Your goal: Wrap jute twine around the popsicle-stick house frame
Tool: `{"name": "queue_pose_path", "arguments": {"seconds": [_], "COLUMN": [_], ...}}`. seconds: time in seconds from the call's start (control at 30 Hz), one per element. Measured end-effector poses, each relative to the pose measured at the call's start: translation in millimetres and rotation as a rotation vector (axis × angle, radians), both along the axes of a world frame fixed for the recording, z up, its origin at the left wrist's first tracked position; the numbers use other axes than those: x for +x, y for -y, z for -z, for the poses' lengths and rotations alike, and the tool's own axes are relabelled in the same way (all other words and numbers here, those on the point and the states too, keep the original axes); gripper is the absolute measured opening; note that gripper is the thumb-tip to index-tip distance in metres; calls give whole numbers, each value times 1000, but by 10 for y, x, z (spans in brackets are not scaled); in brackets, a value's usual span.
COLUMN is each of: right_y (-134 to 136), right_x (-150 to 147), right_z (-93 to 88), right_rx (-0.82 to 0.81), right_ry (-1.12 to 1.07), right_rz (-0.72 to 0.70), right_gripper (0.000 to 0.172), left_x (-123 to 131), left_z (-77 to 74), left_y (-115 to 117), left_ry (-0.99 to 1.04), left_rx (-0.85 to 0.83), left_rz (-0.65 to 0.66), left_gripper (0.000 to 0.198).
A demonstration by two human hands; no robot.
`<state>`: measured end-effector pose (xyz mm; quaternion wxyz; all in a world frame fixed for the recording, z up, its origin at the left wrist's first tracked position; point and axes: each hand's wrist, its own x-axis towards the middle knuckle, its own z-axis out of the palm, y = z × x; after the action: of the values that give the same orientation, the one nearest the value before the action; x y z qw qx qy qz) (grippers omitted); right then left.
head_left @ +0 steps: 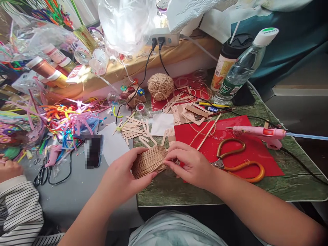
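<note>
A small piece wrapped in rows of brown twine [149, 162] is held near the table's front edge. My left hand [128, 171] grips its left side, thumb below and fingers above. At its right end my right hand [188, 162] pinches with thumb and forefinger; whether a loose twine end lies between the fingertips is too small to tell. Just behind are scattered wooden sticks [132, 130] and a white paper square [162, 124]. A ball of twine [160, 86] sits farther back.
On the right lie a red sheet [241, 131], orange-handled scissors [238, 164] and a pink glue gun [258, 131]. A water bottle [241, 68] and lidded cup [225, 61] stand behind. A phone [95, 150] lies left, near another person's striped sleeve [20, 205].
</note>
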<state>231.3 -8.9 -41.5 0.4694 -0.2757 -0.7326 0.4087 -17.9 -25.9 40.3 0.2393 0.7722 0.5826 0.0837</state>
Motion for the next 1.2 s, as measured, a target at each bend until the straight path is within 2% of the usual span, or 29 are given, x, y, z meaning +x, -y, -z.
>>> {"name": "queue_pose_path", "arguments": {"seconds": [0.27, 0.53, 0.67, 0.83, 1.07, 1.2], "right_y": [-54, -69, -55, -55, -69, -68], "right_x": [5, -29, -40, -33, -28, -40], "right_z": [25, 82, 83, 84, 91, 118], "right_rx": [51, -48, -156, -178, -127, -43], "right_ry": [56, 71, 69, 61, 90, 92], "right_rz": [6, -12, -40, -38, -11, 12], "right_gripper": [8, 6, 4, 7, 9, 8], "left_x": [-136, -171, -167, -144, -224, -208], "left_z": [119, 163, 167, 143, 71, 112], "left_y": [89, 111, 119, 99, 8, 6], "left_ry": [142, 283, 298, 296, 271, 363], "left_rx": [-54, -129, -148, -165, -209, -221], "left_rz": [-60, -78, -77, -84, -27, -87], "left_gripper": [51, 41, 40, 43, 52, 48]}}
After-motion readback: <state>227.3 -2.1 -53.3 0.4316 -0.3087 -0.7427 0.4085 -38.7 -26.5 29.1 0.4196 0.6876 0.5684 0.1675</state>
